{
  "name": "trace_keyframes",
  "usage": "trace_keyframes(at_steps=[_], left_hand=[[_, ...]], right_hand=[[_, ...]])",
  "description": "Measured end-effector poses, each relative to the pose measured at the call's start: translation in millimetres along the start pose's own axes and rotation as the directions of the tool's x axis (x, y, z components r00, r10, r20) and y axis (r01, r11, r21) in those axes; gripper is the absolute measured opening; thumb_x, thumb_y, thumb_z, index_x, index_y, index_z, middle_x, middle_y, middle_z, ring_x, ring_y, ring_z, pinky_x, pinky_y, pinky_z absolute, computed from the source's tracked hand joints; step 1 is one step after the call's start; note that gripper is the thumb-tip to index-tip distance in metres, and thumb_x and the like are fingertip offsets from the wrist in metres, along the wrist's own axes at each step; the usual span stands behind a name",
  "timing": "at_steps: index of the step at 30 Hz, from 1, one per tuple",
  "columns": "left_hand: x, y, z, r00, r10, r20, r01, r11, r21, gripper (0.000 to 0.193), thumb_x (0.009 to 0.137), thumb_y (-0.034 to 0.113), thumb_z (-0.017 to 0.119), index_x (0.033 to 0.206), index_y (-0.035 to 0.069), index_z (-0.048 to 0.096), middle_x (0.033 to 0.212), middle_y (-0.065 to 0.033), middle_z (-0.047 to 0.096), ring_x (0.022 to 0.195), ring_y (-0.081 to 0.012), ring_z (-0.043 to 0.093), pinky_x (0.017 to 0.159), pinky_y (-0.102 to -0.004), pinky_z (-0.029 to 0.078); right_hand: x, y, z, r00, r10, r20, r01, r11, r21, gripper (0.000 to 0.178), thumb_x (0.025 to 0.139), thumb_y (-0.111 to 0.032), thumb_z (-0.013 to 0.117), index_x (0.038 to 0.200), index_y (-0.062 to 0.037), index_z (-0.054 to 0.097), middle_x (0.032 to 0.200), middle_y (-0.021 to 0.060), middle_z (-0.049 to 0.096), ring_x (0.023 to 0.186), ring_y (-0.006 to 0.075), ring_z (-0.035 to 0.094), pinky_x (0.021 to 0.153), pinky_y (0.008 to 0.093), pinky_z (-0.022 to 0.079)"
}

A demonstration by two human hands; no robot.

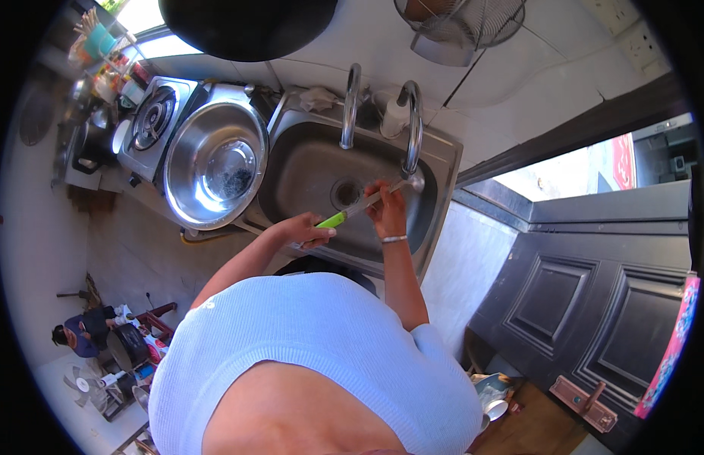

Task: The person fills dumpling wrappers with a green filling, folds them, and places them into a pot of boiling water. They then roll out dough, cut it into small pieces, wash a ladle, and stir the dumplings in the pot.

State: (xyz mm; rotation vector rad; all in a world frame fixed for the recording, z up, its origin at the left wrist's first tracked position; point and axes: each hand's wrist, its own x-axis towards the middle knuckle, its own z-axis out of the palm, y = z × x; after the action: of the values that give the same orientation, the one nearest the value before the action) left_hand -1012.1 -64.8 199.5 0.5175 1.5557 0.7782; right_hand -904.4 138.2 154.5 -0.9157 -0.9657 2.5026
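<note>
My left hand [303, 229] grips the green handle of a knife [350, 211] over the steel sink [435, 171]. The blade points toward the right tap [413, 136]. My right hand [385, 207] is at the blade, with its fingers pinched on the metal just below the tap's spout. A bracelet circles my right wrist. I cannot tell whether water is running.
A second curved tap [350, 102] rises at the sink's back. A big steel bowl [214, 165] lies left of the sink, beside a gas stove [153, 117]. A dark door [602, 303] stands at the right. Another person [83, 334] sits low at the left among pots.
</note>
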Motion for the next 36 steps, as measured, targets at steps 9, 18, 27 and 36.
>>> trace_keyframes(at_steps=[9,18,27,36], left_hand=[[116.5,14.0,-3.8,0.827,0.554,-0.092,-0.391,0.686,0.614,0.050,0.071,0.048,0.075,0.104,0.012,0.067,0.102,-0.0121,0.066,0.093,-0.0292,0.063,0.080,-0.0421,0.049],[13.5,25.7,-1.3,0.764,0.529,-0.369,-0.192,0.733,0.653,0.037,0.072,0.041,0.075,0.096,0.014,0.065,0.093,-0.0093,0.063,0.091,-0.0332,0.062,0.074,-0.0450,0.050],[-170.8,-40.1,20.9,0.517,0.547,-0.659,0.184,0.681,0.709,0.025,0.068,0.032,0.077,0.073,0.013,0.061,0.077,-0.0027,0.060,0.077,-0.0262,0.062,0.067,-0.0415,0.049],[-241.9,-114.8,43.4,0.221,0.336,-0.915,0.205,0.902,0.381,0.027,0.070,0.035,0.079,0.075,0.013,0.062,0.077,-0.0021,0.062,0.078,-0.0251,0.062,0.074,-0.0405,0.046]], right_hand=[[-27.2,-40.3,-41.3,0.962,-0.147,0.230,0.270,0.391,-0.880,0.020,0.087,-0.016,0.064,0.101,-0.0024,0.063,0.094,0.0095,0.067,0.083,0.0214,0.065,0.068,0.0348,0.051],[113.7,-72.3,-190.6,0.866,-0.475,0.156,0.420,0.523,-0.742,0.042,0.089,-0.027,0.062,0.120,0.0000,0.054,0.093,0.0067,0.061,0.074,0.0181,0.059,0.062,0.0322,0.050],[223.3,-77.1,-117.0,0.977,-0.120,0.177,0.205,0.757,-0.621,0.041,0.082,-0.026,0.066,0.118,-0.0077,0.061,0.089,0.0148,0.065,0.087,0.0328,0.062,0.074,0.0453,0.051],[243.4,-86.1,-90.4,0.923,-0.378,0.074,0.284,0.537,-0.794,0.028,0.082,-0.030,0.067,0.102,-0.0098,0.063,0.072,0.0113,0.062,0.070,0.0280,0.058,0.056,0.0408,0.047]])
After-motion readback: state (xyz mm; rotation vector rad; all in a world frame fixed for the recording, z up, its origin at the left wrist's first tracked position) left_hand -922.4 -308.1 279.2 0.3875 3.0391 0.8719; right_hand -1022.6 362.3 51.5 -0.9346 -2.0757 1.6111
